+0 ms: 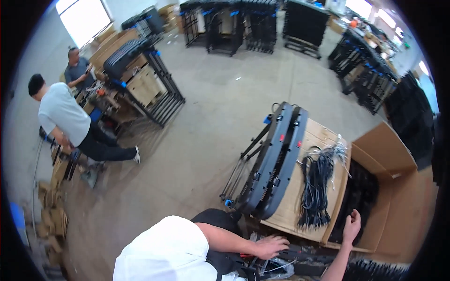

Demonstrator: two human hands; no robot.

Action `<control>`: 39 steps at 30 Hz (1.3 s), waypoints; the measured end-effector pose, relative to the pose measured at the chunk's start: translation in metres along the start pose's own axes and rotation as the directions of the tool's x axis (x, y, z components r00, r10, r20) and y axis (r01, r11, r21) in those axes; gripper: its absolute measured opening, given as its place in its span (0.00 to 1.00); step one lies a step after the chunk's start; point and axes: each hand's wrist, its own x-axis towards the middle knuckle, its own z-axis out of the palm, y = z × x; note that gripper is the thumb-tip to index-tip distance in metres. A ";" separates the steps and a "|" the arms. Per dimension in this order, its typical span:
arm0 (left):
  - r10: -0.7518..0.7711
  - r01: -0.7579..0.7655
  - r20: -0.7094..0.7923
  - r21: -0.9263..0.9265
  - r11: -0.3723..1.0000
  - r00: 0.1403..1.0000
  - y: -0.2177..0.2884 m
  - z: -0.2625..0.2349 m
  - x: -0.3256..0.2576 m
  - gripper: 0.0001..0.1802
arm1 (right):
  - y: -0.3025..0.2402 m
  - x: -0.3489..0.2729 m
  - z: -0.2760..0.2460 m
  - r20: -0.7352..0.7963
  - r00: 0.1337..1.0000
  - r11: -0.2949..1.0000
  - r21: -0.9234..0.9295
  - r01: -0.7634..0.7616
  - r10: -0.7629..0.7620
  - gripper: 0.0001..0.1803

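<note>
My left hand (272, 247) reaches low in front of me, fingers stretched out over dark parts and a clear plastic bag (283, 269). Nothing can be seen held in it. Over the near edge of an open cardboard box (391, 152) is my right hand (351, 228), its fingers apart and slightly bent, with no object visible in it. Black parts (363, 187) lie inside that box; their kind is too dark to tell. Left of the box, a bundle of black cables (316, 187) rests on a cardboard surface (286, 213). Two long black rounded frames (276, 161) stand side by side against its left end.
Two people (65, 112) are at a cluttered workbench on the left, beside a rack of black frames (154, 89). More black frames (234, 23) line the far side and right. Cardboard pieces (51, 215) are piled along the left wall. Concrete floor (201, 117) lies between.
</note>
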 end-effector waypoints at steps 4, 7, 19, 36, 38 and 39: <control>-0.037 0.032 0.183 0.033 0.999 0.982 -0.011 0.012 0.008 0.31 | 0.065 0.107 0.037 0.088 0.976 0.901 -0.376 0.216 -0.197 0.40; -0.096 0.105 0.221 -0.031 0.994 0.971 -0.008 -0.016 0.006 0.33 | 0.066 0.160 0.085 0.080 0.977 0.880 -0.423 0.215 -0.200 0.48; -0.052 0.117 0.280 -0.221 0.968 0.959 -0.024 -0.010 0.012 0.37 | 0.122 0.235 0.121 -0.055 0.948 0.769 -0.600 0.220 -0.314 0.48; -0.008 0.026 0.081 -0.228 0.973 0.997 -0.025 0.002 0.002 0.35 | 0.073 0.163 -0.053 -0.137 0.832 0.628 -0.724 0.286 -0.537 0.13; -0.001 0.010 0.048 -0.197 0.980 0.999 -0.022 -0.001 -0.001 0.34 | 0.045 0.129 -0.101 -0.255 0.819 0.583 -0.804 0.116 -0.514 0.20; 0.007 -0.003 0.017 -0.185 0.983 1.000 -0.024 0.002 -0.002 0.32 | 0.022 0.107 -0.126 -0.303 0.722 0.632 -0.739 0.236 -0.623 0.26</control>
